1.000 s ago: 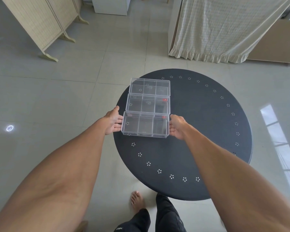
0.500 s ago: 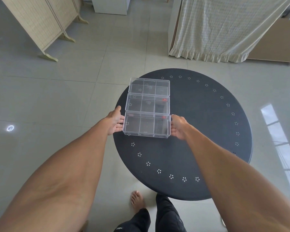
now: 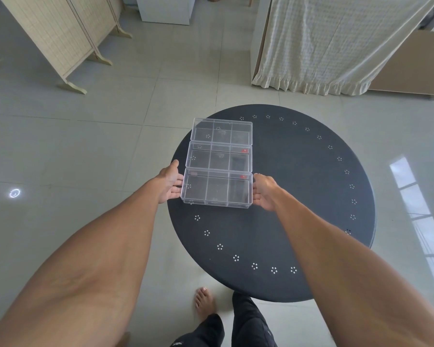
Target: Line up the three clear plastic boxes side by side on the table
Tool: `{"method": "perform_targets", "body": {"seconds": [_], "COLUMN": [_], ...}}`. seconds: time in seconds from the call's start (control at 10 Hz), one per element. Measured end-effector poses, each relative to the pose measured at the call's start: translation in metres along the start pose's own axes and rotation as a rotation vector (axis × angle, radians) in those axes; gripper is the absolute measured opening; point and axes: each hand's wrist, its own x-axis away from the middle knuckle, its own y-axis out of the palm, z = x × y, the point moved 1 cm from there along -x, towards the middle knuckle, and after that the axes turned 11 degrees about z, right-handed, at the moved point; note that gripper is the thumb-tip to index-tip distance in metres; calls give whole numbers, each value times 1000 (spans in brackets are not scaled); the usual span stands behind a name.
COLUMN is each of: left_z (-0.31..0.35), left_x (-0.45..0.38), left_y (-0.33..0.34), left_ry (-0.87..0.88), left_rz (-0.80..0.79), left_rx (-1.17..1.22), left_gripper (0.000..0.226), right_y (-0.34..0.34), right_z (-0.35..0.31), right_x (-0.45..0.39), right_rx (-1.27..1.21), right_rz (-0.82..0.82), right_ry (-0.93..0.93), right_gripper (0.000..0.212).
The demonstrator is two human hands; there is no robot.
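Three clear plastic compartment boxes lie in a row running away from me on the left part of the round dark table [image 3: 298, 196]. The far box [image 3: 222, 131] and the middle box [image 3: 219, 157] touch edge to edge. The near box [image 3: 217, 188] sits flush against the middle one. My left hand [image 3: 169, 183] presses its left end with fingers straight. My right hand [image 3: 263, 191] holds its right end. Small red marks show at the right of the middle and near boxes.
A folding woven screen [image 3: 60, 33] stands at the back left on the tiled floor. A cream curtain [image 3: 336, 43] hangs at the back right beside a wooden panel [image 3: 409, 68]. My bare foot [image 3: 204, 303] and dark trouser leg [image 3: 251, 321] are under the table's near edge.
The near box, held between both hands, has slid slightly away from me and closed up against the middle box. The other two boxes have not moved.
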Motion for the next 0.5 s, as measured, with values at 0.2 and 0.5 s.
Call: {"method": "perform_targets", "body": {"seconds": [0.2, 0.5], "left_z": [1, 9], "left_x": [-1, -16], "left_y": [1, -2], "left_ry": [6, 135], "left_rz": [15, 237], "left_rx": [9, 19], "left_gripper": [76, 76], "right_y": [-3, -18], "right_z": [3, 5], "right_x": [-6, -9], "right_rx": [40, 61], "right_rz": [5, 127], "right_ry": [-5, 27], "right_gripper": [34, 51]}}
